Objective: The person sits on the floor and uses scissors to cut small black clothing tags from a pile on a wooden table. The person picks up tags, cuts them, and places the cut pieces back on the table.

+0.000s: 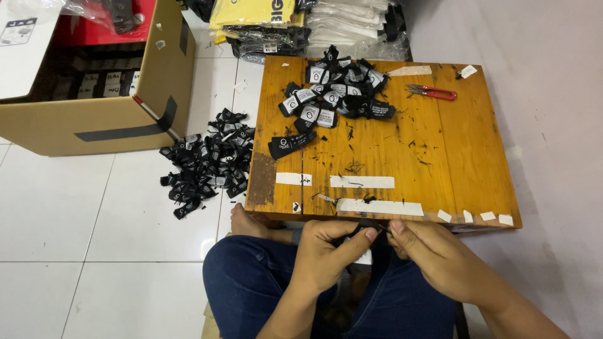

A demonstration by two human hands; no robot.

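Note:
My left hand (330, 251) and my right hand (427, 251) meet just below the near edge of a low wooden table (433, 157), over my lap. Both pinch a small black fabric label (355, 233), which the fingers mostly hide. A heap of black labels with white print (333, 94) lies on the far left part of the table. One separate label (291, 144) rests nearer the left edge. Red-handled thread snips (433, 93) lie at the far right of the table.
A pile of black labels (207, 163) sits on the white tile floor left of the table. An open cardboard box (94, 119) stands at the far left. Bagged folded garments (301, 25) are stacked behind the table. Strips of white tape (362, 182) are stuck along the table's front.

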